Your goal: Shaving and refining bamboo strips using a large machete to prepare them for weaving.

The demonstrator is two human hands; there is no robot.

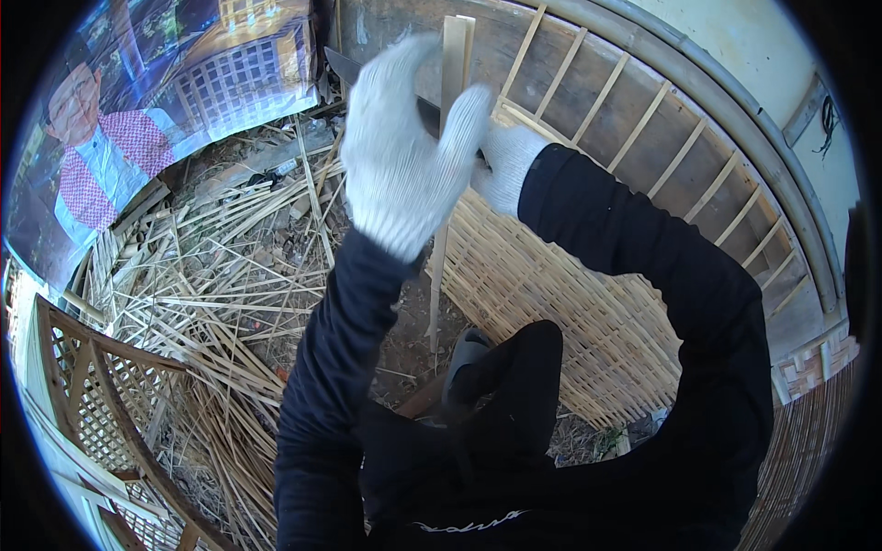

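Observation:
Both hands wear white knit gloves below black sleeves. My left hand (404,147) is raised in the upper middle, slightly blurred, its thumb apart from its curved fingers. Right behind its thumb stands an upright pale bamboo slat (454,64), whose lower part runs down toward my foot. To the right, my right hand (507,165) is closed on the handle end of a long dark-bladed knife (344,66). The blade passes behind my left hand, and its tip end shows at the upper left. Most of the handle is hidden, and I cannot tell whether the blade touches the slat.
A woven bamboo panel (570,312) lies right of my legs. Loose bamboo strips (230,303) litter the ground at left. Beyond stands a board with a slatted frame (634,138). A printed banner (211,83) hangs at upper left, and a wooden lattice (92,386) stands at lower left.

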